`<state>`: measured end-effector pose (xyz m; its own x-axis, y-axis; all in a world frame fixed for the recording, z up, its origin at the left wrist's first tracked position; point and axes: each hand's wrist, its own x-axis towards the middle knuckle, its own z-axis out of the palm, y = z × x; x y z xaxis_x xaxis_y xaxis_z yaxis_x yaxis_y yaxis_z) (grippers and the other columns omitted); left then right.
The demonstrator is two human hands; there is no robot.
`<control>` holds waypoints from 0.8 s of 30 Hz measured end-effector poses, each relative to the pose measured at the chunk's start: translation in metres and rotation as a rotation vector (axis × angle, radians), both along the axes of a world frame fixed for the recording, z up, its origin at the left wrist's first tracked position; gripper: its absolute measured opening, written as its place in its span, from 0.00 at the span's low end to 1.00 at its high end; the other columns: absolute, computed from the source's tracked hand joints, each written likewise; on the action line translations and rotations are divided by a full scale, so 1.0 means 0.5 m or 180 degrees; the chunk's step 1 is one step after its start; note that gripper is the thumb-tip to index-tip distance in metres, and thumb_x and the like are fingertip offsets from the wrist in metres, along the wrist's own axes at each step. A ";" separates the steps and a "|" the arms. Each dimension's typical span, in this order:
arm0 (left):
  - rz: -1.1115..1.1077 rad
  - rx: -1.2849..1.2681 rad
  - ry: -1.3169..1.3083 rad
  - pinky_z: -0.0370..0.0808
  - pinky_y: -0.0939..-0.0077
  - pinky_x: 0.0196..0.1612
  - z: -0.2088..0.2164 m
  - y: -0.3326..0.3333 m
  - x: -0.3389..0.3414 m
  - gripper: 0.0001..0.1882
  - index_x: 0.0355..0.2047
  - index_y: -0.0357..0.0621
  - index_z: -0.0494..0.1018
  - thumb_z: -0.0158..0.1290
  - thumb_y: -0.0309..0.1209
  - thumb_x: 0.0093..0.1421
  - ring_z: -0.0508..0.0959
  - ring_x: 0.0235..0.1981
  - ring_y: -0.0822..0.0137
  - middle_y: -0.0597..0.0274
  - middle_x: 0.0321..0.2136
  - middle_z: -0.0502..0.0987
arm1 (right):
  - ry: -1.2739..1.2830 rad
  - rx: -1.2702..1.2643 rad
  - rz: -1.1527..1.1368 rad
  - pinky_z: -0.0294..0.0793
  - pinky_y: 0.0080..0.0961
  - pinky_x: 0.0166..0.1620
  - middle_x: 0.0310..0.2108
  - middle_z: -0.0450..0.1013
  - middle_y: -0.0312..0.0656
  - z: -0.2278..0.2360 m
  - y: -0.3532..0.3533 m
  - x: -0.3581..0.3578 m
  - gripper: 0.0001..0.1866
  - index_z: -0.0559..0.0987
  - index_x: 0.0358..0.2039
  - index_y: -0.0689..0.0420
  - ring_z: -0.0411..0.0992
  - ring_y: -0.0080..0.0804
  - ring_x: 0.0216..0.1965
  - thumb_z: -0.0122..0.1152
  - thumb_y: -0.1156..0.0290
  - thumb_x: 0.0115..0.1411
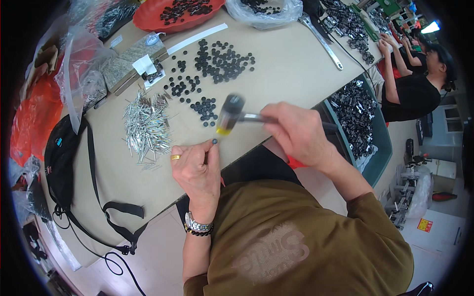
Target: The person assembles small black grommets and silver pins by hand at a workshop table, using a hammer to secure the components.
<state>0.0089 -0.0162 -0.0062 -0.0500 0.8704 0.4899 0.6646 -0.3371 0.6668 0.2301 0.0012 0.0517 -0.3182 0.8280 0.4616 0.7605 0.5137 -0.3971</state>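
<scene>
In my right hand (297,132) is a mallet (232,109), its grey handle gripped in closed fingers. The mallet's dark head has a yellow lower face and is blurred, hanging a little above my left hand (193,167). My left thumb and fingers pinch together at a small black round cap (215,141), close to the table edge. Whether a pin sits under that cap is hidden. Left of this hand lies a pile of thin silver pins (147,126). Beyond the mallet, many loose black caps (224,61) are spread over the table.
A red bowl (143,18) and a plastic-lined bowl (266,19) hold small dark parts. A wrench (323,43) lies at the far right. The green bin (382,148) holds black parts. A black bag (64,158) with straps lies left. Other people (414,93) sit at the right.
</scene>
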 end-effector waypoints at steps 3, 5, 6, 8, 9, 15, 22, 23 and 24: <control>0.0034 -0.0134 0.0039 0.70 0.67 0.36 0.006 -0.005 0.003 0.05 0.24 0.37 0.79 0.66 0.19 0.49 0.73 0.25 0.61 0.58 0.20 0.78 | -0.0237 0.0284 0.0392 0.72 0.32 0.27 0.28 0.73 0.37 0.005 -0.019 -0.014 0.15 0.81 0.43 0.54 0.72 0.37 0.24 0.64 0.77 0.54; 0.0048 -0.0259 0.0095 0.69 0.65 0.37 0.006 -0.005 0.003 0.05 0.26 0.38 0.80 0.65 0.19 0.48 0.73 0.26 0.60 0.59 0.20 0.78 | -0.0551 0.0406 0.0481 0.71 0.29 0.26 0.29 0.76 0.37 0.004 -0.023 -0.020 0.18 0.83 0.45 0.56 0.73 0.34 0.23 0.66 0.80 0.51; 0.0061 -0.0219 0.0059 0.69 0.65 0.37 0.002 -0.006 0.003 0.05 0.26 0.38 0.80 0.65 0.19 0.48 0.73 0.25 0.60 0.59 0.19 0.78 | -0.0716 0.0443 0.0444 0.70 0.27 0.25 0.29 0.75 0.36 0.002 -0.025 -0.024 0.20 0.83 0.45 0.56 0.72 0.31 0.23 0.66 0.80 0.49; 0.0080 -0.0167 0.0036 0.69 0.65 0.37 0.002 -0.005 0.005 0.05 0.26 0.38 0.80 0.66 0.19 0.48 0.73 0.25 0.59 0.59 0.19 0.77 | -0.0870 0.0492 0.0409 0.70 0.25 0.25 0.29 0.75 0.35 0.001 -0.022 -0.024 0.21 0.83 0.45 0.56 0.71 0.29 0.23 0.67 0.80 0.48; 0.0077 -0.0181 0.0019 0.69 0.65 0.37 0.004 -0.004 0.005 0.05 0.26 0.38 0.80 0.65 0.19 0.48 0.73 0.25 0.59 0.58 0.19 0.77 | -0.0740 0.0724 0.0385 0.67 0.24 0.24 0.27 0.72 0.32 0.000 -0.018 -0.022 0.19 0.83 0.45 0.54 0.69 0.26 0.22 0.64 0.76 0.50; 0.0062 -0.0136 0.0040 0.71 0.67 0.34 -0.001 0.015 -0.004 0.06 0.24 0.35 0.78 0.67 0.20 0.49 0.72 0.26 0.60 0.56 0.20 0.78 | -0.0666 0.0739 0.0426 0.68 0.24 0.24 0.28 0.72 0.33 0.002 -0.001 -0.032 0.19 0.83 0.45 0.54 0.70 0.27 0.22 0.63 0.77 0.50; -0.0005 -0.0066 0.0196 0.70 0.63 0.39 0.019 0.008 0.001 0.06 0.27 0.39 0.81 0.66 0.20 0.48 0.74 0.28 0.57 0.56 0.21 0.78 | 0.0429 0.0011 -0.0155 0.75 0.30 0.33 0.31 0.73 0.40 0.011 0.008 -0.004 0.15 0.82 0.44 0.57 0.75 0.37 0.30 0.65 0.78 0.54; -0.0097 -0.0038 0.0236 0.71 0.64 0.40 0.026 0.005 -0.003 0.05 0.28 0.39 0.81 0.64 0.19 0.50 0.75 0.27 0.57 0.55 0.21 0.78 | 0.0481 0.0140 -0.0126 0.75 0.30 0.33 0.31 0.73 0.40 0.011 0.017 0.007 0.15 0.82 0.44 0.57 0.75 0.37 0.30 0.65 0.78 0.54; -0.0113 -0.0083 0.0093 0.71 0.64 0.38 0.026 -0.002 -0.006 0.05 0.28 0.40 0.81 0.64 0.20 0.51 0.75 0.26 0.56 0.55 0.22 0.78 | 0.0544 -0.0155 -0.0474 0.76 0.31 0.35 0.32 0.74 0.42 0.006 0.021 0.029 0.14 0.82 0.43 0.58 0.76 0.39 0.32 0.65 0.79 0.54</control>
